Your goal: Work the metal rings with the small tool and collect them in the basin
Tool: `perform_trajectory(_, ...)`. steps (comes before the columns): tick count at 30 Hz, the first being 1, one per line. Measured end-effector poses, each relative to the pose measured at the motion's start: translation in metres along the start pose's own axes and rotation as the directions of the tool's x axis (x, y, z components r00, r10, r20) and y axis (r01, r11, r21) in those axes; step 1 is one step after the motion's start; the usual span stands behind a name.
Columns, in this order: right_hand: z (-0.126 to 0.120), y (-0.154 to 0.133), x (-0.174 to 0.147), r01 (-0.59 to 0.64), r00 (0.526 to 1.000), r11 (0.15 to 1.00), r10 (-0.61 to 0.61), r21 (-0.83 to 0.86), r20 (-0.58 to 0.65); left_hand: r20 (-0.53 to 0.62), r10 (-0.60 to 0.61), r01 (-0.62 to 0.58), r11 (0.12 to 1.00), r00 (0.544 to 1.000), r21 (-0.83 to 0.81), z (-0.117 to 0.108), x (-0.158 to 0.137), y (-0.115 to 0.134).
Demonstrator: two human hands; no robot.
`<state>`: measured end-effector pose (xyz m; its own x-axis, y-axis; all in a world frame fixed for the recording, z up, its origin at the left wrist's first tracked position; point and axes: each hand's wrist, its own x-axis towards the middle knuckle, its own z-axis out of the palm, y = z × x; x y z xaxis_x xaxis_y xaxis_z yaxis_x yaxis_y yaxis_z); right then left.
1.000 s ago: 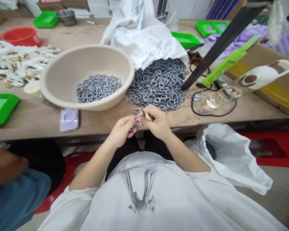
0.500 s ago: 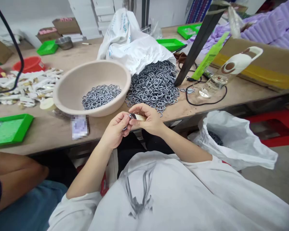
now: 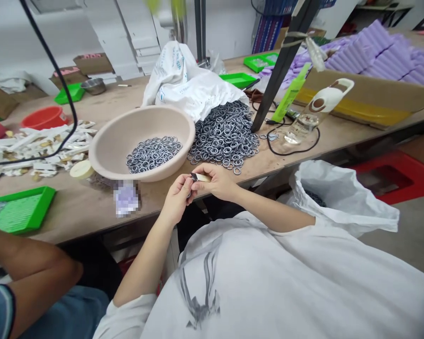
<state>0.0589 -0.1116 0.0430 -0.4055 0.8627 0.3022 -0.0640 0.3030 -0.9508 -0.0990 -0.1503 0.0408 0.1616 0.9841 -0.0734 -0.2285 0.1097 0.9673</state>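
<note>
My left hand [image 3: 178,197] and my right hand [image 3: 221,182] meet just over the table's front edge. Thumb and fingers of the right hand are closed on a small cream-coloured piece with a dark end [image 3: 202,178], which points at the left fingertips. The left hand is pinched tight on a grey ring, mostly hidden by the fingers. Just beyond them, a beige basin [image 3: 106,146] holds many grey rings [image 3: 155,153]. To its right, a heap of the same rings [image 3: 226,134] spills from a white sack [image 3: 198,84].
Left of the basin are white pieces [image 3: 38,150], a green tray [image 3: 38,207] and a lidded jar [image 3: 82,170]. A dark post [image 3: 281,70], bottle [image 3: 304,122] and cable stand right. An open white bag [image 3: 346,202] sits below. A co-worker's arm [image 3: 38,268] is at lower left.
The camera view has shifted, so the table things appear slightly lower. Both hands stay together with the cream-coloured piece between them; its dark end has turned a little.
</note>
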Motion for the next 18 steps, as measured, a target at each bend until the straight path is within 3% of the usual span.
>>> perform_trajectory(3, 0.003, 0.002, -0.005, -0.03, 0.999, 0.999, 0.029, 0.042, 0.017, -0.02, 0.001, -0.002, 0.999, 1.0, -0.033, 0.004, -0.005, -0.01)
perform_trajectory(7, -0.009, 0.014, -0.021, 0.001, 1.0, 1.0, -0.001, 0.002, -0.023, 0.043, 0.01, -0.01, 1.0, 0.999, -0.015, 0.018, -0.004, -0.025)
perform_trajectory(13, -0.046, 0.034, -0.044, -0.01, 0.994, 0.999, 0.006, -0.036, -0.108, 0.103, 0.003, -0.009, 0.998, 0.995, 0.055, 0.05, 0.014, -0.04)
perform_trajectory(18, -0.079, 0.046, -0.036, 0.01, 0.995, 0.998, -0.017, -0.066, -0.103, 0.089, -0.004, -0.009, 0.99, 0.996, 0.142, 0.071, 0.042, -0.042)
